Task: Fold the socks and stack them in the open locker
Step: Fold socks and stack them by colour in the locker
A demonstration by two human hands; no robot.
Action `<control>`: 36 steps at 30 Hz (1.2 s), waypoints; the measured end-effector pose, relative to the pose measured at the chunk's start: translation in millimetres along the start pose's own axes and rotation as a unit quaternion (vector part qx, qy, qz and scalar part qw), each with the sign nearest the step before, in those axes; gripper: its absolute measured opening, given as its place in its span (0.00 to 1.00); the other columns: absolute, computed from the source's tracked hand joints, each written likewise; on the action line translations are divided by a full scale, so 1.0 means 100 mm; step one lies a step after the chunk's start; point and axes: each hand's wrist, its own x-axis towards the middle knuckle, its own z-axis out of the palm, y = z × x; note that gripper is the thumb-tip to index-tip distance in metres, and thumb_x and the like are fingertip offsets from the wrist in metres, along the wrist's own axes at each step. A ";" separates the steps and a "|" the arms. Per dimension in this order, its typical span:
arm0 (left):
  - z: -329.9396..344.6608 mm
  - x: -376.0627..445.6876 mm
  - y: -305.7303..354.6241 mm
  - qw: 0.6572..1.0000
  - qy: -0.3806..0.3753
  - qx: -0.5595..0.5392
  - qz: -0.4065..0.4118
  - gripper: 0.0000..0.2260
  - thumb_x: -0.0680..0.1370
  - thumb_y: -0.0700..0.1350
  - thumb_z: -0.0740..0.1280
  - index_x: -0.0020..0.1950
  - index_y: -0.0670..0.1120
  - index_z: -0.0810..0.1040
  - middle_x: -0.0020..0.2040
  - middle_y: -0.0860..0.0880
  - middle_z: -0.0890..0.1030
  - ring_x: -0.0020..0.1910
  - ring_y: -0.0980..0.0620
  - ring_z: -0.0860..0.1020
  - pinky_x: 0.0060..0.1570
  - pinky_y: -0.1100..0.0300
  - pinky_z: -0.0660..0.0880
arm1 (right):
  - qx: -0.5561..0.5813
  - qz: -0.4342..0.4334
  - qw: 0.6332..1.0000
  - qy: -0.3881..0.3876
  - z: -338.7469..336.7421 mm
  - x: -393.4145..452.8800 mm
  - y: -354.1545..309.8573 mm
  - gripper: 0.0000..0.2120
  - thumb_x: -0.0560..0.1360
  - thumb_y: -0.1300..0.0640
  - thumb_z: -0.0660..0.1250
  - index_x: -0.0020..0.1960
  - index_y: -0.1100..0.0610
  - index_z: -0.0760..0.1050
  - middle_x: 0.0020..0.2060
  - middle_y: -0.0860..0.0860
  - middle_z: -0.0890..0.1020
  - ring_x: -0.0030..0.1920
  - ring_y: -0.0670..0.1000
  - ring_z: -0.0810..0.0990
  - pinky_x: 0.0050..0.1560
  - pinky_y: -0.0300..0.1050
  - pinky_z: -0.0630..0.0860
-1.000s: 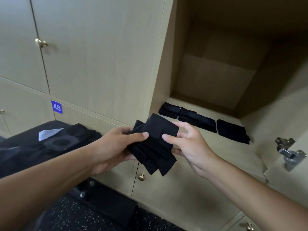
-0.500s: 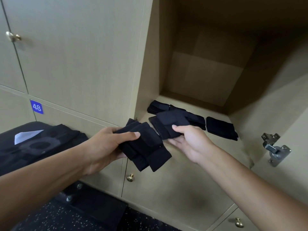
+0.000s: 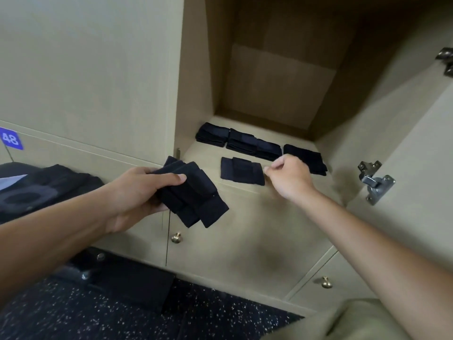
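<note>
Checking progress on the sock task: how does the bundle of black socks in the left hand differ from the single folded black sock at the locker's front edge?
The bundle of black socks is gripped by the left hand outside the locker; the single folded black sock lies free on the locker shelf. The bundle holds several fanned, tilted pieces; the single sock lies flat. Both are black fabric.

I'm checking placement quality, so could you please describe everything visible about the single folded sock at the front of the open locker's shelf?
The folded black sock is a flat, roughly square piece of dark knit-looking fabric with a raised fold layer across its middle. It lies alone near the shelf front edge, apart from the stacks behind. The right hand hovers just beside its right edge; contact is unclear.
</note>
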 end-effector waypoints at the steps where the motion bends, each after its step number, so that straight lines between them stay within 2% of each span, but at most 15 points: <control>1: 0.01 0.00 0.00 1.000 -0.003 0.000 0.001 0.14 0.78 0.42 0.71 0.63 0.41 0.82 0.59 0.42 0.85 0.55 0.49 0.84 0.57 0.55 0.79 | 0.001 -0.031 1.000 0.001 0.01 0.05 0.02 0.08 0.80 0.53 0.67 0.51 0.57 0.81 0.54 0.56 0.82 0.57 0.55 0.79 0.54 0.48 0.76; 3: 0.03 0.00 -0.01 1.000 -0.005 0.007 0.001 0.14 0.79 0.42 0.70 0.63 0.41 0.82 0.59 0.42 0.85 0.55 0.49 0.84 0.58 0.55 0.78 | -0.006 -0.104 0.994 -0.037 0.07 0.15 0.06 0.07 0.81 0.53 0.66 0.57 0.52 0.79 0.61 0.50 0.79 0.60 0.50 0.76 0.55 0.43 0.68; 5: 0.04 0.00 -0.02 1.000 -0.008 0.008 0.005 0.13 0.79 0.42 0.70 0.63 0.41 0.82 0.60 0.41 0.85 0.54 0.50 0.83 0.59 0.55 0.78 | -0.020 -0.155 0.985 -0.074 0.15 0.25 0.09 0.10 0.82 0.53 0.65 0.62 0.52 0.77 0.64 0.49 0.78 0.65 0.51 0.73 0.59 0.42 0.65; 7: 0.03 0.00 -0.03 1.000 -0.012 0.007 0.007 0.13 0.79 0.41 0.70 0.63 0.40 0.82 0.61 0.40 0.84 0.53 0.49 0.83 0.57 0.55 0.79 | -0.005 -0.153 0.983 -0.101 0.21 0.33 0.09 0.09 0.82 0.52 0.66 0.61 0.52 0.75 0.63 0.48 0.77 0.64 0.51 0.73 0.59 0.42 0.65; 10: 0.00 0.00 -0.04 1.000 -0.014 0.017 0.012 0.14 0.79 0.42 0.70 0.64 0.40 0.81 0.61 0.40 0.84 0.52 0.49 0.83 0.50 0.57 0.79 | -0.005 -0.125 0.981 -0.151 0.25 0.40 0.09 0.07 0.81 0.49 0.67 0.55 0.51 0.73 0.56 0.47 0.77 0.55 0.51 0.75 0.50 0.44 0.68; 12: -0.02 0.00 -0.03 1.000 -0.013 0.020 0.014 0.14 0.79 0.42 0.70 0.64 0.40 0.81 0.61 0.40 0.84 0.52 0.49 0.83 0.50 0.56 0.78 | -0.016 -0.120 0.980 -0.156 0.24 0.43 0.08 0.09 0.80 0.48 0.68 0.54 0.52 0.72 0.54 0.48 0.78 0.52 0.51 0.75 0.46 0.44 0.68; 18: -0.03 0.03 -0.03 1.000 -0.002 0.025 0.011 0.15 0.78 0.42 0.71 0.64 0.40 0.81 0.61 0.38 0.84 0.52 0.47 0.83 0.51 0.54 0.79 | -0.017 -0.126 0.983 -0.134 0.17 0.42 0.05 0.15 0.74 0.49 0.75 0.51 0.51 0.70 0.56 0.49 0.75 0.59 0.48 0.72 0.53 0.44 0.66; 20: 0.01 0.04 -0.03 1.000 -0.004 0.027 0.009 0.14 0.79 0.41 0.71 0.64 0.40 0.81 0.60 0.38 0.84 0.52 0.47 0.83 0.54 0.53 0.79 | -0.019 -0.135 0.981 -0.135 0.13 0.41 0.06 0.14 0.74 0.52 0.75 0.50 0.52 0.70 0.53 0.49 0.76 0.52 0.47 0.74 0.47 0.45 0.67; 22: 0.06 0.05 -0.02 0.999 -0.007 0.031 0.009 0.13 0.79 0.41 0.71 0.63 0.40 0.82 0.58 0.39 0.85 0.48 0.49 0.83 0.51 0.55 0.80 | -0.045 -0.146 0.977 -0.149 0.08 0.38 0.06 0.09 0.77 0.55 0.72 0.50 0.52 0.71 0.46 0.50 0.76 0.39 0.48 0.72 0.38 0.44 0.67; 23: 0.09 0.06 -0.01 0.999 -0.009 0.032 0.010 0.12 0.79 0.41 0.70 0.62 0.40 0.82 0.55 0.40 0.86 0.46 0.50 0.83 0.47 0.57 0.80 | -0.052 -0.148 0.976 -0.152 0.08 0.38 0.07 0.07 0.77 0.56 0.71 0.50 0.52 0.72 0.45 0.50 0.77 0.38 0.48 0.72 0.38 0.43 0.67; 25: 0.14 0.06 0.00 0.999 -0.015 0.030 0.012 0.12 0.79 0.41 0.70 0.62 0.40 0.82 0.52 0.43 0.86 0.44 0.52 0.84 0.41 0.61 0.81 | -0.027 -0.142 0.980 -0.138 0.04 0.37 0.11 0.03 0.78 0.58 0.69 0.50 0.51 0.77 0.47 0.49 0.81 0.43 0.49 0.76 0.41 0.39 0.70; 27: 0.17 0.07 0.01 0.999 -0.016 0.028 0.015 0.13 0.79 0.41 0.71 0.62 0.40 0.81 0.55 0.42 0.86 0.46 0.51 0.84 0.40 0.62 0.81 | 0.021 -0.128 0.985 -0.110 -0.01 0.37 0.17 0.05 0.78 0.60 0.68 0.49 0.50 0.80 0.47 0.44 0.81 0.47 0.46 0.77 0.43 0.34 0.70; 31: 0.19 0.07 0.01 0.999 -0.017 0.029 0.020 0.13 0.78 0.42 0.71 0.62 0.41 0.81 0.58 0.40 0.85 0.50 0.48 0.84 0.42 0.60 0.81 | 0.140 -0.078 0.987 -0.016 -0.11 0.40 0.33 0.07 0.78 0.61 0.69 0.49 0.50 0.82 0.43 0.41 0.79 0.44 0.42 0.75 0.42 0.31 0.68; 34: 0.20 0.07 0.01 0.999 -0.018 0.025 0.022 0.12 0.79 0.41 0.71 0.62 0.41 0.81 0.56 0.40 0.85 0.49 0.48 0.84 0.43 0.58 0.80 | 0.239 -0.036 0.968 0.060 -0.11 0.54 0.45 0.10 0.78 0.62 0.69 0.48 0.47 0.82 0.43 0.45 0.81 0.44 0.47 0.77 0.45 0.37 0.72; 36: 0.19 0.07 0.00 0.999 -0.020 0.024 0.024 0.13 0.78 0.41 0.71 0.62 0.41 0.81 0.54 0.40 0.86 0.48 0.48 0.85 0.43 0.58 0.79 | 0.265 -0.014 0.960 0.090 -0.09 0.64 0.48 0.13 0.78 0.62 0.69 0.46 0.44 0.82 0.43 0.48 0.80 0.45 0.50 0.77 0.52 0.46 0.78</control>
